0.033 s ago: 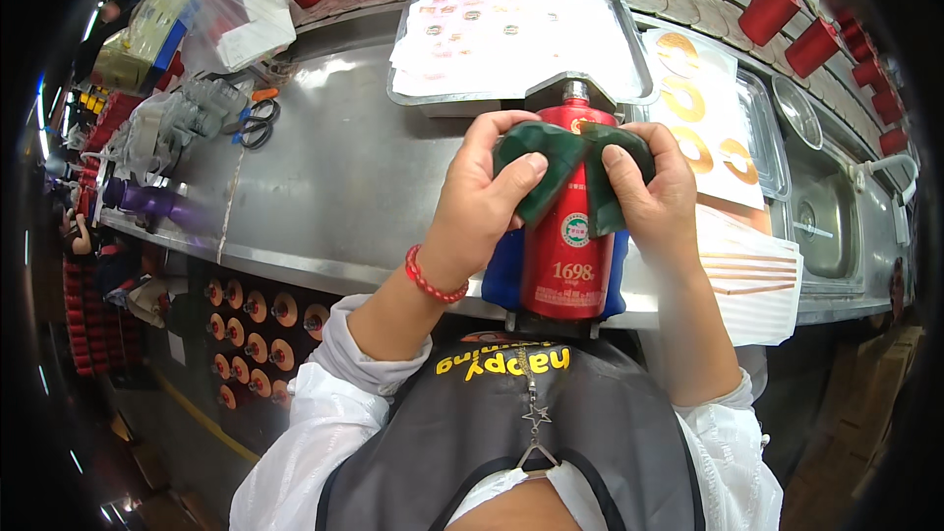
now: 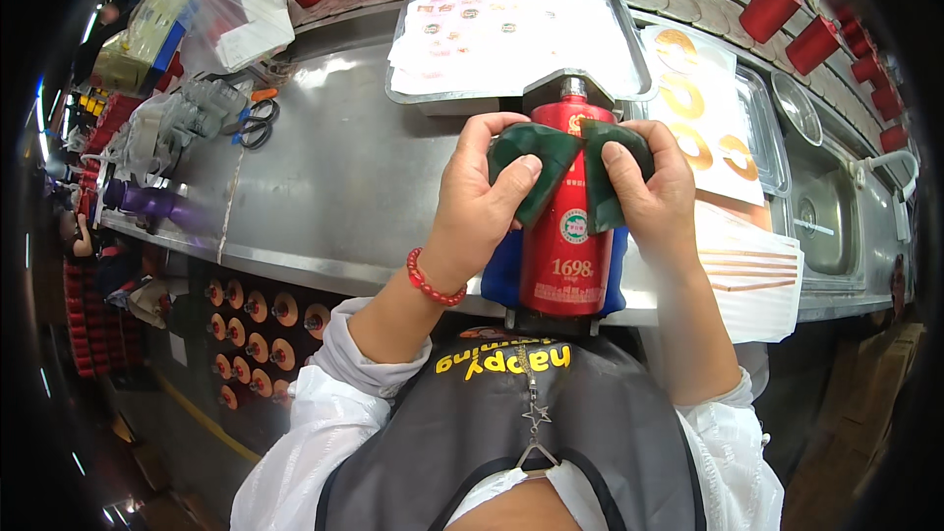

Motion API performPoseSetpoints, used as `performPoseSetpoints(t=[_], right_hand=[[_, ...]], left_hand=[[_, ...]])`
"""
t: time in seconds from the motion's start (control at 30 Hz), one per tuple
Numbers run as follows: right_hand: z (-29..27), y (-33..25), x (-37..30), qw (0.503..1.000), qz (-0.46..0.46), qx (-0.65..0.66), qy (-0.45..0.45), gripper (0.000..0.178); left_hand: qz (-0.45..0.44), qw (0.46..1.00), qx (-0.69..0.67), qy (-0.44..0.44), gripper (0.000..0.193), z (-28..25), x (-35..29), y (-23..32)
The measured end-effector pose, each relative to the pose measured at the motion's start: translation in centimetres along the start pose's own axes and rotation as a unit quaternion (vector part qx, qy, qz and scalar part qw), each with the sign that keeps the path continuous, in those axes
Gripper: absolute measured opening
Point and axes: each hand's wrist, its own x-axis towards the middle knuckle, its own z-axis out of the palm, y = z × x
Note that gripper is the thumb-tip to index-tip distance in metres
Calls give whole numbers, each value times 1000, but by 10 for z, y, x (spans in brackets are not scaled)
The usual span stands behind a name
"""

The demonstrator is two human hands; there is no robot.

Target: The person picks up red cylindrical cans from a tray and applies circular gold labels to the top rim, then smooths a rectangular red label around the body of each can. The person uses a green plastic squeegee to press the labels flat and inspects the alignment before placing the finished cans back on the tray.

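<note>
A red bottle with a silvery neck lies in front of me, its base toward my body. It rests in a dark cradle with blue padding at its sides. My left hand is closed on a dark green, flexible scraper-like sheet, thumb on top. My right hand pinches a similar dark green sheet. Both sheets lie against the bottle's upper body, one each side, with a narrow red strip showing between them. A round green-and-white emblem shows just below.
Beyond the bottle stands a metal tray holding white decal sheets. Gold ring decals lie to the right, before a sink. Scissors, clear plastic and a purple bottle are at left. Red bottles stand on the far conveyor.
My left hand and its green sheet have shifted very slightly left. The gap between the two sheets is a little wider. My right hand has hardly moved.
</note>
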Motion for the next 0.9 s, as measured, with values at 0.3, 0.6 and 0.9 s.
performPoseSetpoints(t=[0.3, 0.6, 0.9], right_hand=[[-29, 29, -46, 983, 87, 147, 70, 25], [-22, 30, -97, 990, 70, 108, 56, 26], [-3, 13, -105, 998, -1, 62, 24, 26]], left_hand=[[-54, 993, -58, 83, 29, -32, -47, -21], [60, 995, -60, 45, 31, -10, -85, -47], [85, 996, -7, 32, 34, 2, -96, -58]])
